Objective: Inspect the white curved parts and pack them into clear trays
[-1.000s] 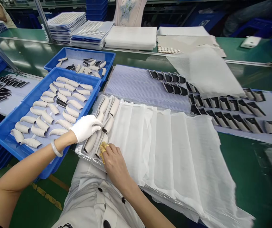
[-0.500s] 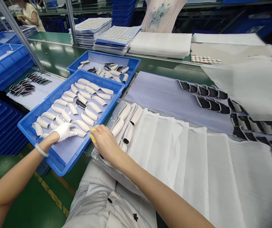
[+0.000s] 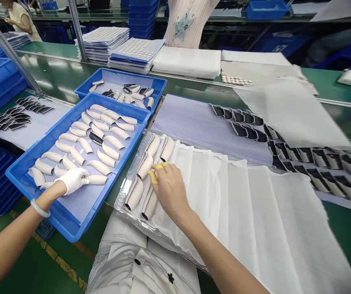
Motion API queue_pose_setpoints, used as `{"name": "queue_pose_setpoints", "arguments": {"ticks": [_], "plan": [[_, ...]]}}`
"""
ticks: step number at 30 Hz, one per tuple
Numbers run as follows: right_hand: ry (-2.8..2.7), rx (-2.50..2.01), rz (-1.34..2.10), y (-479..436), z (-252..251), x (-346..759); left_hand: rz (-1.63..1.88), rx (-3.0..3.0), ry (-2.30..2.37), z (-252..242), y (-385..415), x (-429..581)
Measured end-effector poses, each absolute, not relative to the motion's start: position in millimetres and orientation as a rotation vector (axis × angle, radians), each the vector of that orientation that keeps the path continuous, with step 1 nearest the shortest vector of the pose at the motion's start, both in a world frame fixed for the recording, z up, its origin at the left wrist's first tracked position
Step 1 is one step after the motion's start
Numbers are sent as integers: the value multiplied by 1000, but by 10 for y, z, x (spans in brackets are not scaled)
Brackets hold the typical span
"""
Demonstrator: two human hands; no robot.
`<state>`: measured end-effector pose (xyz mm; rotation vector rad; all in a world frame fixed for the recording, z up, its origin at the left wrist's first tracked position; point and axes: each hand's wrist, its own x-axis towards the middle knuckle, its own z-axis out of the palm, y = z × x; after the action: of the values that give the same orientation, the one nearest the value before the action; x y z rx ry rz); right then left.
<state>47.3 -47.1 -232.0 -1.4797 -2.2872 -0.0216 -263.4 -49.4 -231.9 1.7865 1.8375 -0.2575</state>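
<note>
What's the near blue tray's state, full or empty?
Partly full: the near blue tray holds rows of cream curved pieces, with pale liner bare at its front corner.

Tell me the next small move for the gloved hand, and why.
Probably lift the curved white piece beside the gloved left hand out of the blue tray and carry it to the clear plastic tray, since the bare right hand, in yellow finger cots, is at matching pieces laid side by side there.

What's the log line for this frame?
left hand: white glove, over curved white pieces in blue tray | right hand: yellow finger covers, at curved white pieces in clear plastic tray
</note>
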Motion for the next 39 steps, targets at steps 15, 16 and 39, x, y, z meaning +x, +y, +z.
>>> {"name": "queue_pose_setpoints", "arguments": {"ticks": [15, 16, 39], "plan": [[-2413, -1607, -202, -562, -2669, 823, -456, 1882, 1789, -2322, -472, -2577], [-2415, -1599, -195, -581, -2653, 820, -468, 1889, 1794, -2323, -476, -2575], [-2692, -1274, 284, -24, -2145, -426, -231, 1847, 1940, -2255, -392, -2453]]}}
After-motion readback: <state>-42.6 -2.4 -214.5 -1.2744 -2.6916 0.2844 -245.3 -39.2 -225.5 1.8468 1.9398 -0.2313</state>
